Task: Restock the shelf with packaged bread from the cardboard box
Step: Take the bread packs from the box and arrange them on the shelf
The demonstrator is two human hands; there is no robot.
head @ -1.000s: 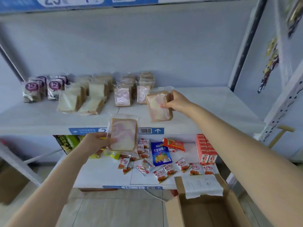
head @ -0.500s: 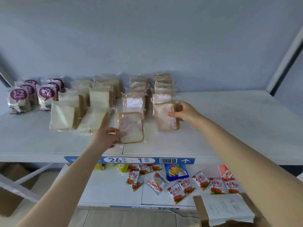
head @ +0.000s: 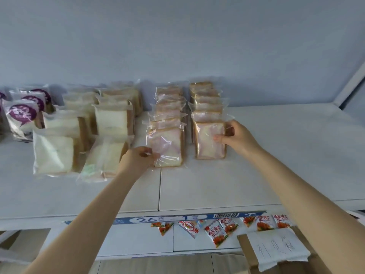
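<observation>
Two rows of pink-swirled packaged bread stand upright on the white shelf (head: 217,184). My left hand (head: 138,161) pinches the lower left corner of the front pack of the left row (head: 167,147), which stands on the shelf. At the head of the right row, my right hand (head: 235,138) grips the right edge of the front pack (head: 207,139), thumb on its face. The cardboard box (head: 245,248), with a handwritten paper label, shows at the bottom right corner.
White sliced-bread packs (head: 110,119) stand and lean to the left, one slumped at the front (head: 102,159). Purple-labelled packs (head: 21,117) sit at the far left. Red snack sachets (head: 219,230) lie on the lower shelf. The shelf's right half is bare.
Both packs have moved back against their rows and now stand on the shelf. The left pack rose from below shelf level. The view has moved closer.
</observation>
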